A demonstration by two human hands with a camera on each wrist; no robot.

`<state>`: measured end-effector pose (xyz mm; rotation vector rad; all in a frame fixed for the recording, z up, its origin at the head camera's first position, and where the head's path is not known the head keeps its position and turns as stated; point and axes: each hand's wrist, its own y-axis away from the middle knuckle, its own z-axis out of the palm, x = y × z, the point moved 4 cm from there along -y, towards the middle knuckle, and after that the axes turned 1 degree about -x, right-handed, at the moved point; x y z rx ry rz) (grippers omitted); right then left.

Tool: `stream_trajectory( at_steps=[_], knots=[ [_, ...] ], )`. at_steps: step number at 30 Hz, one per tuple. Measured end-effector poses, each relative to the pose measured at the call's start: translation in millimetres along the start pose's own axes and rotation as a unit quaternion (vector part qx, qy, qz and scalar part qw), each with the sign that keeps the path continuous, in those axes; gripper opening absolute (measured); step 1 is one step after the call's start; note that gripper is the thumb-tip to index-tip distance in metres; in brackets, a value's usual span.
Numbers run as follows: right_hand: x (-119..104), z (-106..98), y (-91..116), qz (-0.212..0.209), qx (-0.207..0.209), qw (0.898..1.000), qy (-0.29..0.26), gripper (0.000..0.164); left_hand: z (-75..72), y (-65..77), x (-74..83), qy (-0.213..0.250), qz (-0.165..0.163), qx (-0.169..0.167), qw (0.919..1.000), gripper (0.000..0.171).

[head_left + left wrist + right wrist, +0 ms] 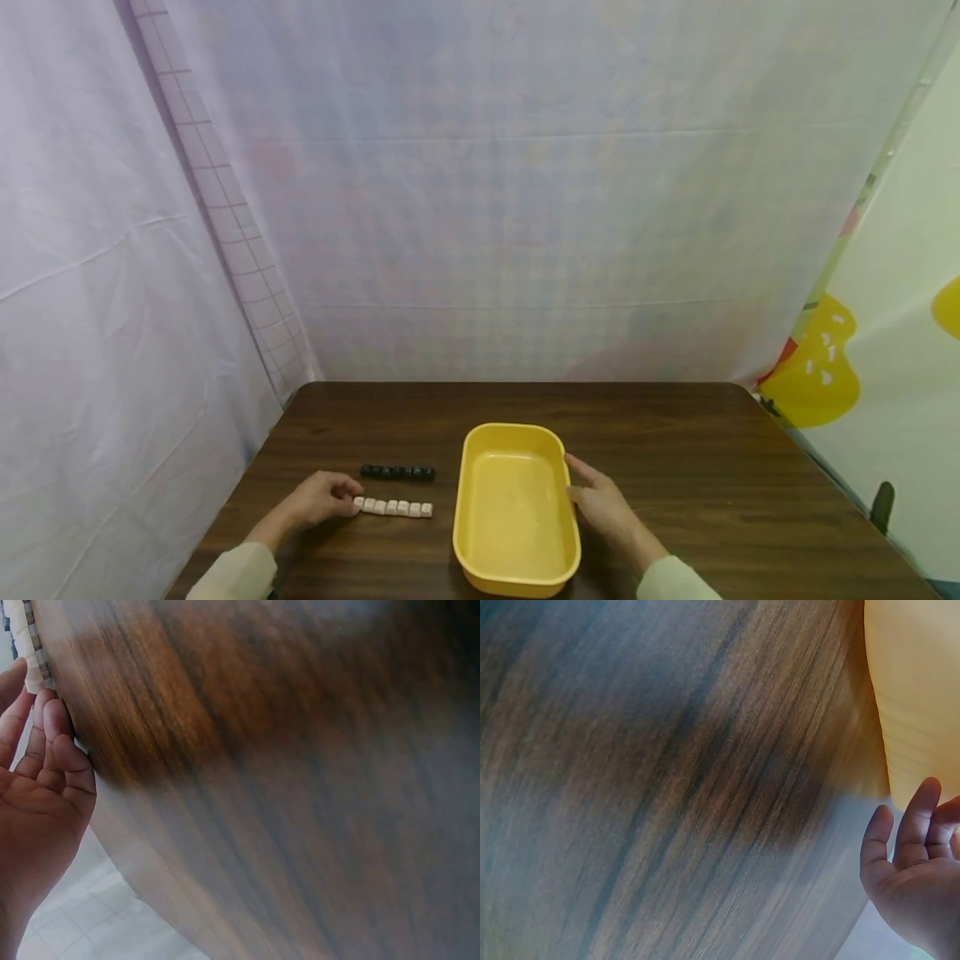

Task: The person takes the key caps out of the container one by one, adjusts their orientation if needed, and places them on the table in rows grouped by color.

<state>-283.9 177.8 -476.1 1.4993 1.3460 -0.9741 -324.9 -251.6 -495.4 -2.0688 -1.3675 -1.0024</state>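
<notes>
A row of white keycaps [392, 507] lies on the dark wooden table, left of a yellow plastic bin [517, 517]. My left hand [322, 498] is at the row's left end, thumb and bent fingers pinching the end keycap [34, 678]. In the left wrist view the other fingers of this hand curl loosely beside it. A row of black keycaps [397, 472] runs just behind the white one. Against the bin's right wall rests my right hand [606, 506], its fingers fairly straight along the outside and the thumb at the rim. The bin's inside shows only its bare floor.
The brown table [690, 467] extends to both sides of the bin and behind it. A pale curtain [525, 208] hangs at its back edge, with a white sheet [112, 292] along the left and a printed cloth [900, 400] on the right.
</notes>
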Motion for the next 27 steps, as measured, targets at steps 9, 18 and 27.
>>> stream_trajectory(
  at_steps=[9, 18, 27],
  knots=[
    [-1, -4, -2, -0.011, 0.002, 1.000, 0.020, 0.056, -0.9, 0.4, -0.3, 0.021, -0.042, 0.015, 0.9988, 0.030],
    [1, -7, -3, -0.019, -0.001, 0.999, 0.036, 0.055, -2.0, -8.3, 15.8, -0.029, -0.027, 0.085, 0.9956, 0.030],
    [5, -9, -3, -0.033, 0.001, 0.998, 0.051, 0.054, 17.8, -32.9, 50.8, -0.105, 0.016, 0.159, 0.9817, 0.024]
  ],
)
